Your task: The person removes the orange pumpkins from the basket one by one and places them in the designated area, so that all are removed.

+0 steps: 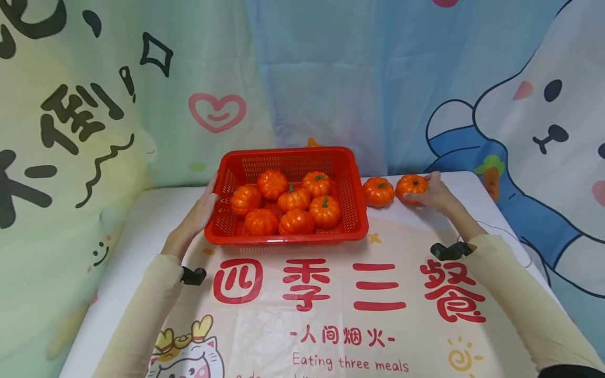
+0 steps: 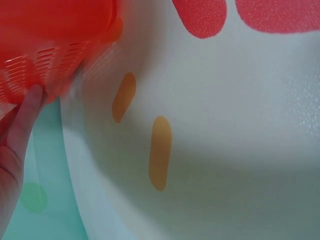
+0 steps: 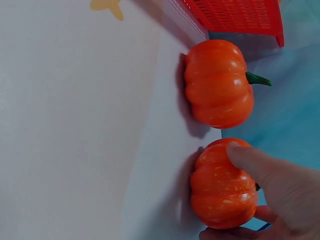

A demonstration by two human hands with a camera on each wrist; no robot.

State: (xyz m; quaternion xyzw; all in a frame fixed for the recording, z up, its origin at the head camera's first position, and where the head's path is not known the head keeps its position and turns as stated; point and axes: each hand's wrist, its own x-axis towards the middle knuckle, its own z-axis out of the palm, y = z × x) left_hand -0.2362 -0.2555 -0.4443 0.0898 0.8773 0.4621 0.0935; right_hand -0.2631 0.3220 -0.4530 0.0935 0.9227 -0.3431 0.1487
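- Gripping an orange mini pumpkin point(image 1: 410, 184) on the white table point(image 1: 472, 189), right hand point(image 1: 437, 193) curls thumb and fingers round it, apparently the grasping step
- Next move likely calls for passing the neighbouring pumpkin point(image 1: 378, 193)
- Left hand point(image 1: 200, 211), fingers straight, touches red basket point(image 1: 285, 240) holding seven more pumpkins point(image 1: 294, 200)

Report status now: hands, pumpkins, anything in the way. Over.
Left hand touching red basket. Right hand gripping outer pumpkin. Seven pumpkins inside basket. Loose pumpkin between held one and basket.
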